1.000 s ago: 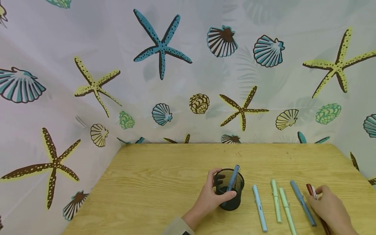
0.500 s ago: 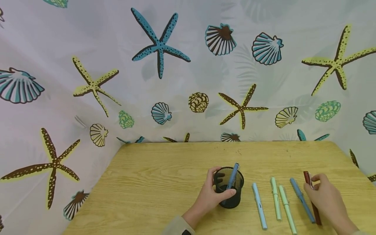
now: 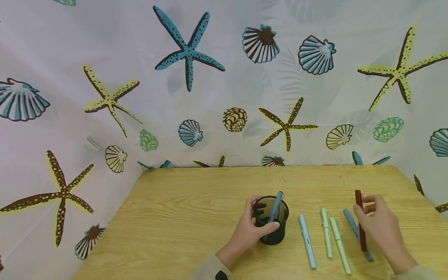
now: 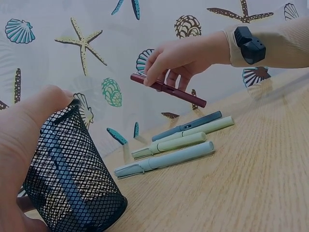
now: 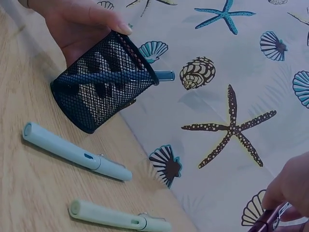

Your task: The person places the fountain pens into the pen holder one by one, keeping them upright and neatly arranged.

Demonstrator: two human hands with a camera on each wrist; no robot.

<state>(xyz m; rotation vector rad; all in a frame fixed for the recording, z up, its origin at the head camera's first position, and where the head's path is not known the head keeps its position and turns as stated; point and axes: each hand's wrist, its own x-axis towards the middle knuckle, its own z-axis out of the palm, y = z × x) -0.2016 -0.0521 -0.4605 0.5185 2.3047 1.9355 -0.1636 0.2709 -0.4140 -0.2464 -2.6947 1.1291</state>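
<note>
We see a black mesh cup, a dark red pen, pale blue, mint green and slate blue pens, a light wood-grain table, and a white curtain printed with starfish and shells.

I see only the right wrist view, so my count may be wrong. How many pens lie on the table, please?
Observer: Four lie on the table: a light blue pen, two green pens and a dark blue pen.
Operator: My view shows only the tip of a dark red pen. Does it lie there too?
Observer: No. The right hand pinches the dark red pen and holds it in the air above the others, as the left wrist view shows.
</note>
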